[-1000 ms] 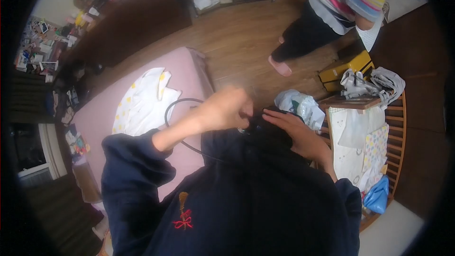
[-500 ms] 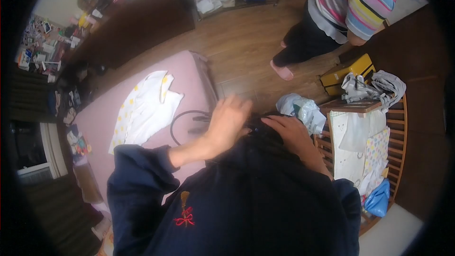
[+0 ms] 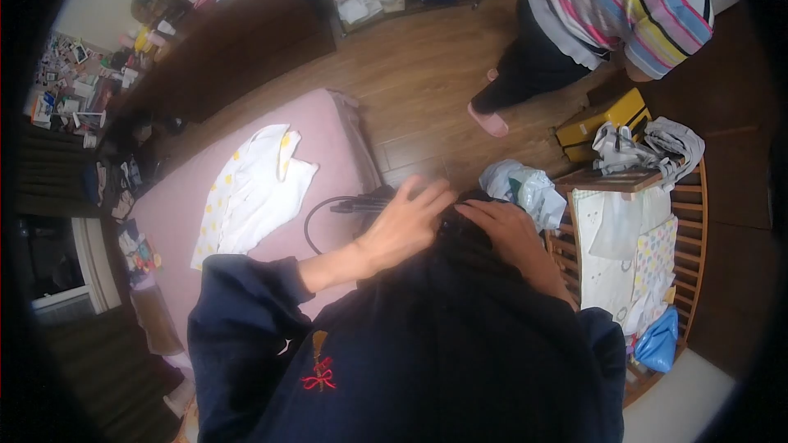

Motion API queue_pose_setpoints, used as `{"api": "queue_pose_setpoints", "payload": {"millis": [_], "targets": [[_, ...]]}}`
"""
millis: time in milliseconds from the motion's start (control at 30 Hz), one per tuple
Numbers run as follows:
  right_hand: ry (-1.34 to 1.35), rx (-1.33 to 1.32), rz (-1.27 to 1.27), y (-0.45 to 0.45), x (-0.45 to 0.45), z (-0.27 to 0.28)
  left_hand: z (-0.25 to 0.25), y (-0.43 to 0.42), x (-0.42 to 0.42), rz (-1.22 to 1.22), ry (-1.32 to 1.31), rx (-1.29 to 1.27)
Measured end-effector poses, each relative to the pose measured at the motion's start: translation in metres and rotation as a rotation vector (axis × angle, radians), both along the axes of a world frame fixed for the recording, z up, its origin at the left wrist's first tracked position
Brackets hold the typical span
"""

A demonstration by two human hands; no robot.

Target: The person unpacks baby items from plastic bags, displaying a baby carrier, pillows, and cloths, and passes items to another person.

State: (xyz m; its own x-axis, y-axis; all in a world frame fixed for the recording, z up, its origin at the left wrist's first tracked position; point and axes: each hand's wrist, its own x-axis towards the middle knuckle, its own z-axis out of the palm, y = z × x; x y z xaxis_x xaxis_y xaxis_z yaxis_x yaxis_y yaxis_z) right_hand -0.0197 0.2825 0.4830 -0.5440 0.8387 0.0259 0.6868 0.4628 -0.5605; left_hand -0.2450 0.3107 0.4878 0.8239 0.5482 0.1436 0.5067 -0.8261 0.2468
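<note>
My left hand (image 3: 410, 217) is bent over a black item (image 3: 469, 212) in front of my dark jacket (image 3: 443, 336). Its fingers are curled, with the tips close to that item. From the other side my right hand (image 3: 507, 234) grips the item's edge, fingers close together. What exactly the item is cannot be made out, dark against the dark jacket. Just left of my left hand, a black cable (image 3: 310, 226) loops over the bed.
A white garment with yellow dots (image 3: 254, 189) lies on the pink bed (image 3: 172, 197). At right stands a wooden crib (image 3: 694, 262) holding cloths and a blue bag (image 3: 657, 340). Plastic bags (image 3: 525, 193) and a yellow box (image 3: 603, 123) are nearby. A person in a striped top (image 3: 616, 0) stands beyond.
My left hand, blurred before, has shifted slightly right and down, closer to the black item. My right hand stays nearly in place. The other person leans a little further right.
</note>
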Motion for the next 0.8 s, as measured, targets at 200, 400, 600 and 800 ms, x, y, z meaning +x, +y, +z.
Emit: {"api": "queue_pose_setpoints", "payload": {"millis": [200,400,600,800], "targets": [[0.026,-0.034,-0.008,0.001,-0.003,0.003,0.002,0.02,-0.01,-0.203,-0.029,-0.149],[0.041,0.026,-0.043,0.002,-0.004,0.007,-0.009,-0.004,-0.008,0.058,-0.228,-0.11],[0.015,-0.016,0.029,0.01,-0.002,0.013,-0.005,0.029,-0.018,-0.265,-0.128,-0.169],[-0.015,-0.107,0.047,0.011,-0.005,0.018,0.012,0.019,-0.017,-0.268,-0.022,-0.117]]}}
